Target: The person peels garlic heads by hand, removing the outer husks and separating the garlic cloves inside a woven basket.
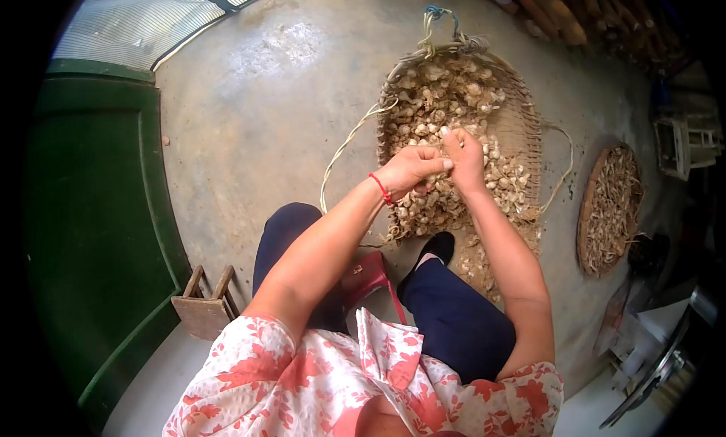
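A woven basket (522, 108) lies on the floor in front of me, heaped with small, dry, pale-brown bulbs that look like garlic (435, 127). Above the heap my left hand (412, 168), with a red string at its wrist, is closed in a pinch. Close against it, my right hand (466, 161) is closed too, its thumb pointing up and fingers curled. Whatever sits between the fingertips is too small and covered to make out. More bulbs and dry scraps (476, 259) spill from the basket's near end beside my shoe.
A round tray (586, 225) of dry stalk-like pieces stands on the right. Rope loops (348, 146) hang from the basket's sides. Near my left leg are a small wooden stool (203, 312) and a red bag (364, 274). Logs (560, 13) lie at the far right; a green door (98, 210) is left.
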The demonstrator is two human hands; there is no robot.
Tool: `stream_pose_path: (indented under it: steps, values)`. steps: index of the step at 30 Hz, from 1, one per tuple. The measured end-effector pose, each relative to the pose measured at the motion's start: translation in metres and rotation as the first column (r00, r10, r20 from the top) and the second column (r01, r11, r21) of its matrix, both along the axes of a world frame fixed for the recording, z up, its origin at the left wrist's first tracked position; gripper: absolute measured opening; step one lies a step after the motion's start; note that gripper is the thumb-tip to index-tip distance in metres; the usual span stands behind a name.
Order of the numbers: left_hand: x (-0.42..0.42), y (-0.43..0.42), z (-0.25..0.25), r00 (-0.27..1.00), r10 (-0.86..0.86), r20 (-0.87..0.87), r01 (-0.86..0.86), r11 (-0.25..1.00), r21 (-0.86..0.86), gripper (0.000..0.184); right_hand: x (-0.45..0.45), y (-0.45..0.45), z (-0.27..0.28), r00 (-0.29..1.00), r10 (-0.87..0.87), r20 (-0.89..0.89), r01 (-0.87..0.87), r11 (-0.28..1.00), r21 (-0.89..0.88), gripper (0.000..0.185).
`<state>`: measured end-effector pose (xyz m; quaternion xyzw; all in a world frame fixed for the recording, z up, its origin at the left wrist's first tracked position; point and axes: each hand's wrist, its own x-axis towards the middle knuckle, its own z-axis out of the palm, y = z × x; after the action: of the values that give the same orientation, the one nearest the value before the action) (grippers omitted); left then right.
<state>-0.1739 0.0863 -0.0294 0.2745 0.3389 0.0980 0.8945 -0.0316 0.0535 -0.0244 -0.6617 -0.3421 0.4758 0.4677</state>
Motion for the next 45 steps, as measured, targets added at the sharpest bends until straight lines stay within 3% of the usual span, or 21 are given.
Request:
stream_pose_path:
  steps: [5,6,7,8,9,10,12,14,17,19,21,23,26,29,31,33,35,36,41,43,45]
  values:
    - [-0.001,-0.002,0.0,0.983,-0.128,-0.13,0.162,0.938,0.308,0.021,0.078,-0.038,-0.008,0.993,-0.07,-0.095,0.017,0.883,-0.468,0.028]
    - [-0.003,-0.004,-0.011,0.985,-0.118,-0.125,0.152,0.94,0.305,0.021,0.093,-0.058,-0.009,0.994,0.077,0.082,-0.032,0.894,-0.448,0.028]
    - [-0.003,-0.007,-0.027,0.947,-0.011,-0.32,0.199,0.801,0.564,0.022,0.108,-0.083,-0.012,0.94,0.218,0.264,-0.084,0.895,-0.439,0.029]
    - [-0.002,-0.009,-0.035,0.874,0.155,-0.46,0.291,0.592,0.752,0.023,0.13,-0.111,-0.017,0.758,0.449,0.474,-0.191,0.847,-0.497,0.026]
    - [0.0,-0.011,-0.035,0.877,0.166,-0.45,0.275,0.595,0.755,0.023,0.145,-0.132,-0.018,0.479,0.622,0.619,-0.267,0.775,-0.572,0.026]
    - [0.001,-0.014,-0.033,0.841,0.237,-0.487,0.316,0.516,0.796,0.023,0.146,-0.145,-0.008,0.468,0.625,0.625,-0.27,0.774,-0.572,0.026]
    - [0.002,-0.018,-0.024,0.791,0.297,-0.536,0.386,0.437,0.812,0.021,0.149,-0.155,0.014,0.087,0.933,0.349,-0.184,0.359,-0.915,0.031]
    - [0.003,-0.02,-0.027,0.745,0.278,-0.607,0.479,0.412,0.775,0.019,0.141,-0.111,0.036,0.097,0.946,0.309,-0.157,0.321,-0.934,0.039]
    - [0.008,-0.022,-0.019,0.647,0.114,-0.754,0.655,0.424,0.626,0.02,0.11,-0.011,0.047,0.187,0.864,0.468,-0.21,0.501,-0.84,0.034]
    - [0.01,-0.032,-0.033,0.734,0.33,-0.593,0.613,0.055,0.789,0.024,0.082,0.05,0.03,0.211,0.75,0.626,-0.431,0.646,-0.629,0.036]
    - [0.014,-0.034,-0.05,0.774,0.445,-0.451,0.52,-0.039,0.853,0.026,0.066,0.097,-0.01,0.272,0.647,0.712,-0.588,0.698,-0.409,0.038]
    - [0.01,-0.03,-0.053,0.805,0.424,-0.415,0.484,-0.063,0.873,0.016,0.038,0.116,-0.043,0.253,0.603,0.757,-0.301,0.792,-0.53,0.039]
    - [-0.002,-0.023,-0.034,0.788,0.306,-0.534,0.52,0.134,0.844,0.007,0.029,0.102,-0.066,0.239,0.538,0.808,-0.197,0.842,-0.502,0.035]
    - [-0.006,-0.016,-0.024,0.79,0.227,-0.569,0.498,0.303,0.812,0.012,0.063,0.098,-0.061,0.763,0.527,0.375,-0.35,0.824,-0.445,0.033]
    - [-0.004,-0.018,-0.023,0.792,0.478,-0.379,0.292,0.248,0.924,0.026,0.073,0.082,-0.034,0.893,0.444,0.069,-0.372,0.818,-0.439,0.034]
    - [0.001,-0.011,-0.033,0.802,0.446,-0.398,0.268,0.327,0.906,0.036,0.078,0.059,-0.031,0.912,0.403,-0.076,-0.403,0.848,-0.344,0.036]
    - [0.007,-0.004,-0.035,0.893,0.375,-0.25,-0.164,0.788,0.593,0.038,0.081,0.04,-0.024,0.893,0.359,-0.27,-0.424,0.873,-0.241,0.038]
    - [0.007,0.001,-0.03,0.913,0.354,-0.203,-0.252,0.88,0.402,0.042,0.078,0.033,-0.019,0.892,0.345,-0.292,-0.413,0.885,-0.216,0.035]
    - [0.014,0.0,-0.006,0.949,0.3,-0.099,-0.292,0.952,0.091,0.036,0.059,0.02,0.008,0.855,0.408,-0.322,-0.466,0.875,-0.13,0.025]
    - [0.012,-0.001,-0.009,0.963,0.262,-0.059,-0.258,0.963,0.073,0.034,0.044,0.016,0.023,0.778,0.62,-0.102,-0.627,0.757,-0.186,0.02]
    - [0.009,0.0,-0.009,0.957,0.172,-0.236,-0.169,0.985,0.031,0.036,0.033,0.013,0.022,0.778,0.627,-0.043,-0.617,0.75,-0.24,0.023]
